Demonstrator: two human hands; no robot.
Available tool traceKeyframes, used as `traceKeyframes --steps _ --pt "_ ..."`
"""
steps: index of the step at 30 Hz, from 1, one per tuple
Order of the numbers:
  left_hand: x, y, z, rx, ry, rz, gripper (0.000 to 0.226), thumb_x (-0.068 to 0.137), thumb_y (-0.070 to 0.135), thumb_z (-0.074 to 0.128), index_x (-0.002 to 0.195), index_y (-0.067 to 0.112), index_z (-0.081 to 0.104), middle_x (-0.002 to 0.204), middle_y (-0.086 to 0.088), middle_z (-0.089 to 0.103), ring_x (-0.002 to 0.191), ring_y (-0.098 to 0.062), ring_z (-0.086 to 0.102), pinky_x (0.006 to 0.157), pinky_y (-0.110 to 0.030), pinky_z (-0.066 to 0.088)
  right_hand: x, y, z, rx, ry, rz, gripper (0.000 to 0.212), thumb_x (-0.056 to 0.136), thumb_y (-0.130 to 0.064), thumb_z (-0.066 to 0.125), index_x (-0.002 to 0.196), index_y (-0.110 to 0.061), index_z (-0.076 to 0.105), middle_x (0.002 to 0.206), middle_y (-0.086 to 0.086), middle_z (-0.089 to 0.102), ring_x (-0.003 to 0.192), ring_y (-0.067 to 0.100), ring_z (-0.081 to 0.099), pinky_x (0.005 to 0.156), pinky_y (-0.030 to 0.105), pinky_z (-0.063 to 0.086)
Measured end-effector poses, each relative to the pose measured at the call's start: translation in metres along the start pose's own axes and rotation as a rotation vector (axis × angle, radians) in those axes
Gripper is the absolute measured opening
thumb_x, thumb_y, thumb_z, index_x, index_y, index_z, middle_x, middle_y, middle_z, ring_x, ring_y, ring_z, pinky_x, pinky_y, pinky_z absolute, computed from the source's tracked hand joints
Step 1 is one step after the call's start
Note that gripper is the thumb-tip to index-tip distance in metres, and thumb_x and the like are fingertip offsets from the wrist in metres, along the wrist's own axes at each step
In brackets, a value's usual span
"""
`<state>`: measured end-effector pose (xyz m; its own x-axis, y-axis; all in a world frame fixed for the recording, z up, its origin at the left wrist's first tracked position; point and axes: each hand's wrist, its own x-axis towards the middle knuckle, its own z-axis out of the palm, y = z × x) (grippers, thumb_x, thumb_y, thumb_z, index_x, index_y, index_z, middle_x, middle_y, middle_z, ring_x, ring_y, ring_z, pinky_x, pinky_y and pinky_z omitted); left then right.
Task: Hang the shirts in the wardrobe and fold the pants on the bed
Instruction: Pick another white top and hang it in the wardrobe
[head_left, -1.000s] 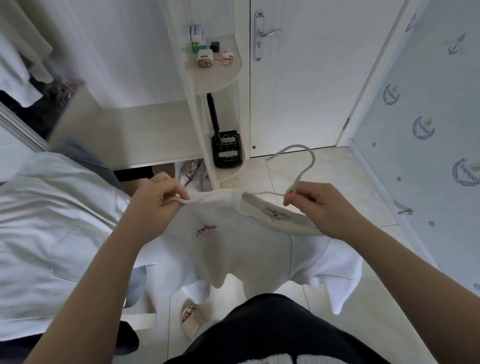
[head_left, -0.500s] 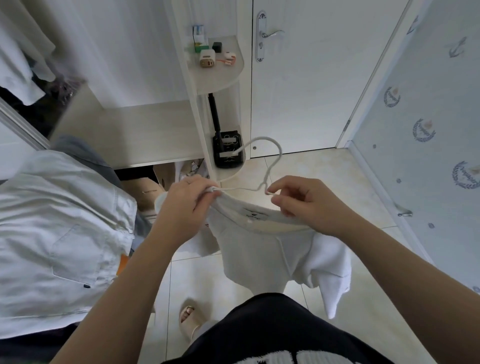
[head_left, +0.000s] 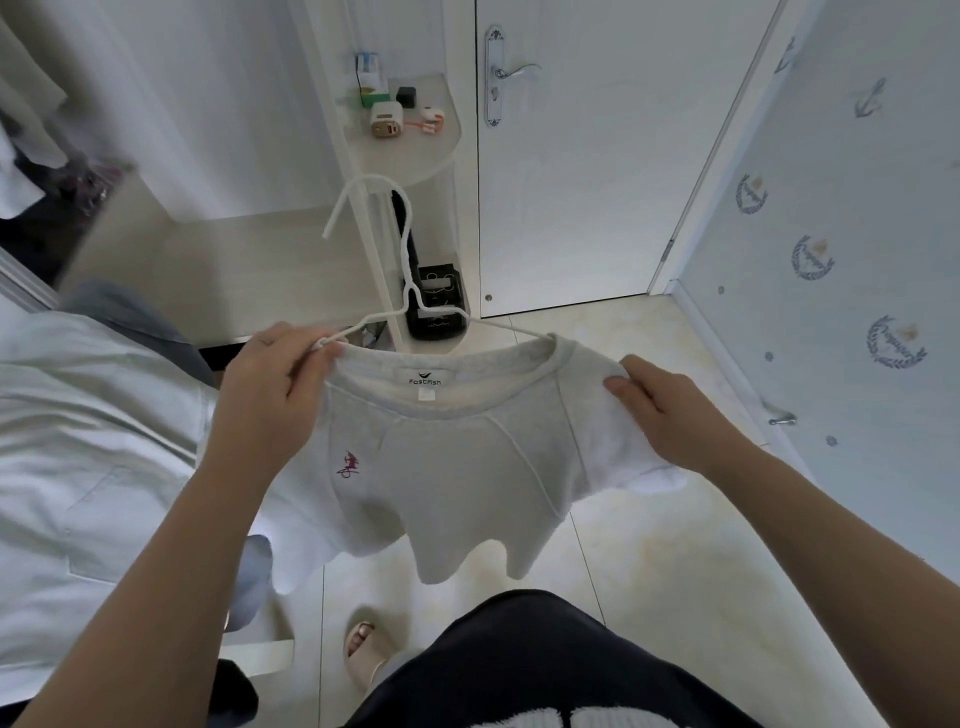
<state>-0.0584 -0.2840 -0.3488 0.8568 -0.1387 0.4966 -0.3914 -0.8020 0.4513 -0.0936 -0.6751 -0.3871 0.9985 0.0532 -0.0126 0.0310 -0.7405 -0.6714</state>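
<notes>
A light grey T-shirt (head_left: 457, 467) with a small red emblem hangs spread in front of me, its collar label facing up. A white wire hanger (head_left: 410, 291) sits partly inside the collar, its hook pointing up toward the shelf. My left hand (head_left: 280, 374) pinches the shirt's left shoulder together with the hanger's left end. My right hand (head_left: 660, 405) grips the right shoulder, where the hanger's other arm runs under the fabric. Pale clothes (head_left: 78, 457) lie on the bed at the left.
The open wardrobe (head_left: 36, 171) is at the upper left with garments hanging inside. A corner shelf (head_left: 415, 156) holds small gadgets, and a black box (head_left: 436, 306) sits below it. A closed white door (head_left: 587, 156) and papered wall (head_left: 831, 234) lie ahead and right.
The shirt was bunched between my hands; now my hands have moved apart and it is spread wide. The hanger's hook has swung from lying sideways to upright.
</notes>
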Motion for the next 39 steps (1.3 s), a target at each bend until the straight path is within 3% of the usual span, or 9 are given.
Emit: traceKeyframes --steps 4,10,15,17,20,25,29,33,39 --pt "0.002 -0.01 -0.002 0.021 -0.007 -0.028 0.021 0.102 0.017 0.057 0.11 0.007 0.074 0.098 -0.01 0.071 0.089 -0.029 0.063 0.08 -0.028 0.041 0.005 -0.008 -0.01 0.185 0.12 0.064 0.025 0.085 -0.053 0.064 0.075 -0.031 0.062 0.051 -0.011 0.049 0.05 0.003 0.041 0.05 0.01 0.035" --pt "-0.006 -0.011 0.003 0.041 -0.033 -0.014 0.016 0.1 0.01 0.061 0.104 0.004 0.075 0.092 -0.011 0.069 0.087 -0.029 0.059 0.078 -0.023 0.037 0.001 -0.041 -0.024 0.259 0.246 -0.11 0.024 0.078 -0.053 0.066 0.073 -0.03 0.063 0.068 -0.006 0.059 0.061 -0.001 0.051 0.057 0.008 0.038" --pt "-0.01 -0.004 -0.001 -0.15 0.048 -0.125 0.015 0.101 0.015 0.06 0.1 0.008 0.073 0.088 -0.012 0.068 0.085 -0.018 0.057 0.077 -0.012 0.04 -0.004 -0.048 -0.025 0.193 0.175 -0.271 0.027 0.079 -0.035 0.08 0.09 -0.039 0.055 0.121 -0.013 0.058 0.12 0.006 0.052 0.095 0.015 0.04" --pt "-0.007 0.0 -0.002 -0.162 0.054 -0.103 0.015 0.1 0.014 0.061 0.101 0.006 0.074 0.086 -0.014 0.068 0.083 -0.019 0.057 0.076 -0.011 0.04 -0.004 -0.046 -0.026 0.216 0.124 -0.19 0.03 0.084 -0.031 0.077 0.1 -0.042 0.053 0.112 -0.021 0.063 0.103 0.002 0.061 0.087 0.017 0.045" --pt "0.003 0.001 -0.002 -0.176 0.042 -0.092 0.015 0.1 0.016 0.062 0.103 0.007 0.074 0.086 -0.013 0.067 0.081 -0.02 0.058 0.074 -0.013 0.04 0.003 -0.045 -0.027 0.065 0.048 -0.179 0.007 0.092 -0.037 0.067 0.09 -0.041 0.061 0.078 -0.012 0.065 0.071 0.01 0.058 0.063 0.016 0.041" --pt "0.028 -0.013 -0.008 -0.172 0.036 -0.113 0.019 0.101 0.025 0.061 0.106 0.013 0.075 0.095 -0.006 0.07 0.089 -0.019 0.062 0.083 -0.027 0.047 0.019 -0.066 -0.025 0.076 -0.032 -0.232 0.013 0.094 -0.035 0.065 0.081 -0.031 0.064 0.067 -0.005 0.059 0.059 0.007 0.049 0.058 0.015 0.037" --pt "0.059 -0.037 -0.014 -0.193 0.085 -0.15 0.019 0.1 0.03 0.06 0.103 0.017 0.074 0.088 -0.003 0.069 0.084 -0.02 0.061 0.079 -0.038 0.05 0.045 -0.106 -0.017 0.158 -0.127 -0.287 0.024 0.096 -0.036 0.062 0.078 -0.02 0.062 0.068 0.006 0.055 0.057 0.004 0.043 0.055 0.016 0.035" --pt "0.101 -0.074 -0.02 -0.146 0.104 -0.174 0.02 0.101 0.029 0.058 0.102 0.017 0.074 0.088 -0.003 0.07 0.087 -0.025 0.064 0.082 -0.048 0.051 0.079 -0.153 -0.005 0.325 -0.217 -0.274 0.024 0.1 -0.031 0.058 0.079 -0.02 0.062 0.067 0.021 0.054 0.056 0.018 0.043 0.05 0.026 0.034" --pt "0.18 -0.125 -0.039 -0.201 0.162 -0.18 0.021 0.1 0.028 0.06 0.111 0.018 0.075 0.1 -0.004 0.073 0.095 -0.02 0.065 0.087 -0.042 0.052 0.148 -0.229 0.006 0.5 -0.422 -0.169 0.023 0.086 -0.038 0.06 0.078 -0.017 0.057 0.076 -0.002 0.058 0.071 0.014 0.055 0.064 0.029 0.042"
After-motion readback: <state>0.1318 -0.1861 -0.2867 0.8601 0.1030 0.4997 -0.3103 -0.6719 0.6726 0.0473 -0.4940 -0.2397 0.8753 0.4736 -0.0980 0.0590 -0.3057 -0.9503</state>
